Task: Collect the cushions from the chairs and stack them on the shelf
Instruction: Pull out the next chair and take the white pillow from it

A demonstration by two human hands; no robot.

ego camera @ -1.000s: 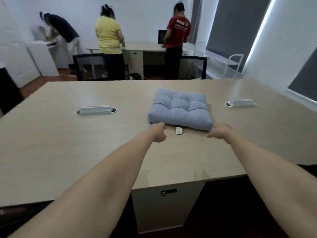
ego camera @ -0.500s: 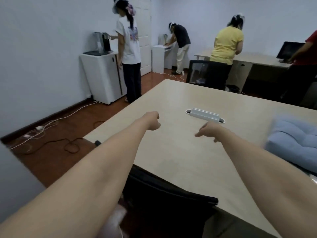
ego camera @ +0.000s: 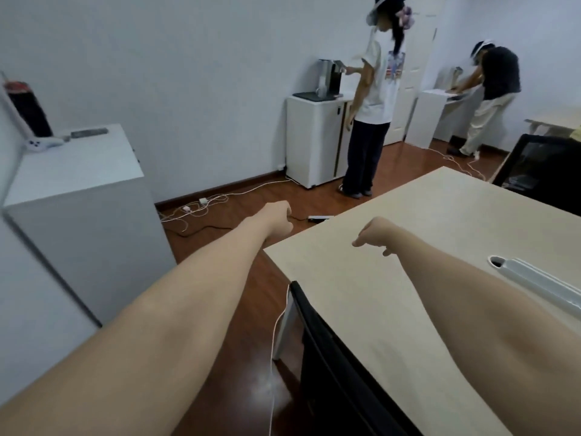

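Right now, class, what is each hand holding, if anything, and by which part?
Nothing is held. The left hand and the right hand are both curled up and empty.

Cushion now out of view

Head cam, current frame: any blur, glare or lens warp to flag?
Head view: wide-angle warp tilts the near white cabinet, and its front edge looks slightly soft; soft glare patch on the wood floor; left hand and right hand fairly sharp; light flat, shadows faint.
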